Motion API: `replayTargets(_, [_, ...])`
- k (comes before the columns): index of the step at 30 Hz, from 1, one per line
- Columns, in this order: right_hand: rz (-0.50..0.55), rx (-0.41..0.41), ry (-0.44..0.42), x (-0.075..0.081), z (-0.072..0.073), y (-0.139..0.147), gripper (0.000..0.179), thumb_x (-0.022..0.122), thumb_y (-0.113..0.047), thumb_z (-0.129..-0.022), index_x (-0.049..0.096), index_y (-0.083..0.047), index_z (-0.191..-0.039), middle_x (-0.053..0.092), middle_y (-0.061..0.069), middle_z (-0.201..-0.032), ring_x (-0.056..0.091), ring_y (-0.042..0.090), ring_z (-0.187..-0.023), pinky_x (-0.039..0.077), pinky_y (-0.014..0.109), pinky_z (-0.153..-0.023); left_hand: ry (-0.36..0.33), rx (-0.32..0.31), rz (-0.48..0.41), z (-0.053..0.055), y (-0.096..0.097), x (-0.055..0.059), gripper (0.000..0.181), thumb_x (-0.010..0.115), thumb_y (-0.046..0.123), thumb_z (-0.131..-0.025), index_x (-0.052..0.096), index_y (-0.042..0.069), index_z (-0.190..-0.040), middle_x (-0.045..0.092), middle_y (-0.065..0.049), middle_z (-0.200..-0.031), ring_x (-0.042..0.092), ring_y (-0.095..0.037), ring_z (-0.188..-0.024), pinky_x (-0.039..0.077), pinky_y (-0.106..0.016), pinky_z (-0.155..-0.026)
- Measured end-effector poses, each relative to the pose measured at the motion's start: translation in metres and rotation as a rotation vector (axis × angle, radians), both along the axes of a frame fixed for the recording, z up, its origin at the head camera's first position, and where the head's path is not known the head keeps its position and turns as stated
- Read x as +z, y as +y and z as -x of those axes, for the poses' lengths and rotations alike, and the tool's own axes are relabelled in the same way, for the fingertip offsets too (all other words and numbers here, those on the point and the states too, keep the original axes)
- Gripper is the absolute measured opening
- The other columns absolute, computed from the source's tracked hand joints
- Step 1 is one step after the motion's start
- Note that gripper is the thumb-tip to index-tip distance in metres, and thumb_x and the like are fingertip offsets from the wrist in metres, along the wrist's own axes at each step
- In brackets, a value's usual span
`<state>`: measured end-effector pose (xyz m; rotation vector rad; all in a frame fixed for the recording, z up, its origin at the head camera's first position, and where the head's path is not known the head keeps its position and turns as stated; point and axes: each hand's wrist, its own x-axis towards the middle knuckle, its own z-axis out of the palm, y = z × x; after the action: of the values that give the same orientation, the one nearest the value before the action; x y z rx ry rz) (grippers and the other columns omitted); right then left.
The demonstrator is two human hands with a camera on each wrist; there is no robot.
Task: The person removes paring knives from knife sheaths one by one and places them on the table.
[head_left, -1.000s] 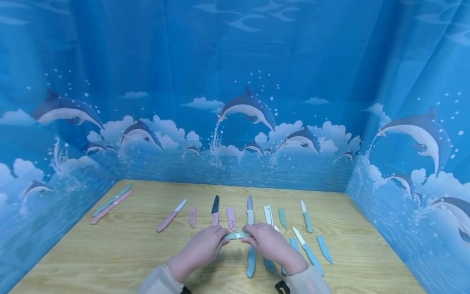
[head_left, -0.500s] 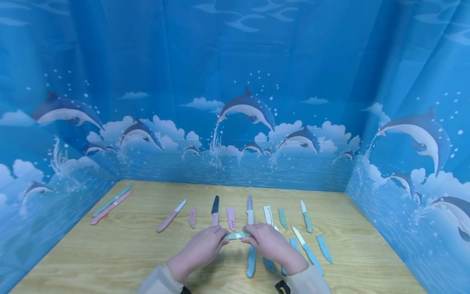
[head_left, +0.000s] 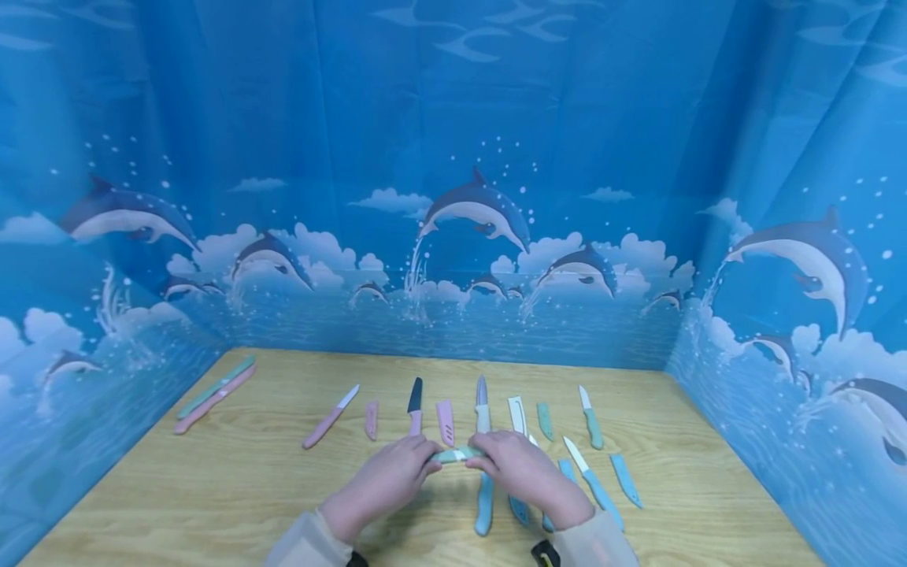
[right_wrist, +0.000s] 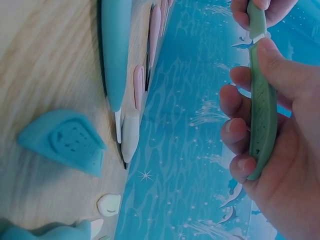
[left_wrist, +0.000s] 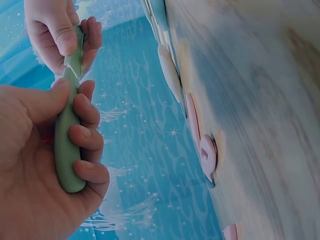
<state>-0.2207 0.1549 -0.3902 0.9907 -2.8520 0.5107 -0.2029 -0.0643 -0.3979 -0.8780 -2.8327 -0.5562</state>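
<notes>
Above the middle of the table, my left hand (head_left: 392, 475) grips the green handle of a small paring knife (left_wrist: 68, 145), fingers curled round it. My right hand (head_left: 519, 466) holds its green slotted sheath (right_wrist: 263, 107) at the other end. The sheath covers most of the blade, and a short strip of white shows between sheath and handle. Beneath the hands lie a longer knife with a blue handle (head_left: 485, 504) and a pink-handled knife with a dark blade (head_left: 416, 396). My right hand and forearm partly hide several blue pieces on the table.
On the wooden table (head_left: 234, 488) lie a pink knife (head_left: 331, 416), pink sheaths (head_left: 445, 422), a green knife (head_left: 591, 419), a blue knife (head_left: 595, 485) and a blue sheath (head_left: 627, 480). Two sheathed knives (head_left: 216, 394) rest at the far left. A dolphin-print curtain (head_left: 453, 197) encloses the back and sides.
</notes>
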Motion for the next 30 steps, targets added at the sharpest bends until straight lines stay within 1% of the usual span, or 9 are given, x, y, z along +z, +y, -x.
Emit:
replayTargets(7, [0.003,0.003,0.005,0.0001,0.0003,0.0009,0.014,0.060,-0.030,-0.094,0.063,-0.017,-0.095,0.058,-0.013,-0.074,0.049,-0.003,-0.065,0.045,0.020,-0.059,-0.017,-0.003,0.004,0.0009,-0.0004,-0.0002,0.016,0.060,0.023,-0.095,0.066,0.012,-0.105,0.061,0.005,-0.090,0.058,-0.008,-0.080,0.052,-0.028,-0.070])
replayTargets(10, [0.000,0.003,0.008,-0.0001,0.0012,0.0016,0.013,0.061,-0.030,-0.094,0.063,-0.018,-0.095,0.058,-0.014,-0.074,0.048,-0.003,-0.064,0.045,0.020,-0.059,-0.006,-0.007,0.003,0.0015,-0.0007,-0.0005,0.015,0.060,0.023,-0.095,0.066,0.012,-0.104,0.061,0.005,-0.089,0.058,-0.008,-0.079,0.052,-0.027,-0.070])
replayTargets(16, [-0.005,-0.001,-0.012,-0.0006,0.0029,0.0030,0.013,0.060,-0.031,-0.094,0.064,-0.019,-0.096,0.056,-0.015,-0.075,0.048,-0.004,-0.065,0.045,0.020,-0.060,0.010,-0.016,-0.002,0.0019,-0.0015,-0.0002,0.016,0.060,0.023,-0.095,0.065,0.012,-0.104,0.061,0.005,-0.090,0.058,-0.008,-0.078,0.051,-0.027,-0.068])
replayTargets(23, [0.005,0.016,-0.006,0.0018,0.0022,0.0039,0.014,0.059,-0.032,-0.094,0.063,-0.019,-0.094,0.055,-0.016,-0.074,0.046,-0.003,-0.063,0.043,0.020,-0.059,-0.012,-0.003,-0.001,0.0011,-0.0015,0.0003,0.016,0.060,0.024,-0.095,0.065,0.012,-0.104,0.061,0.005,-0.089,0.058,-0.008,-0.078,0.052,-0.027,-0.069])
replayTargets(30, [0.009,0.008,-0.004,0.0035,0.0013,0.0041,0.017,0.058,-0.035,-0.094,0.063,-0.018,-0.093,0.057,-0.015,-0.075,0.047,-0.003,-0.064,0.043,0.021,-0.059,-0.031,0.006,-0.004,0.0013,-0.0016,0.0010,0.017,0.060,0.024,-0.095,0.065,0.012,-0.104,0.061,0.005,-0.089,0.058,-0.009,-0.079,0.053,-0.028,-0.071])
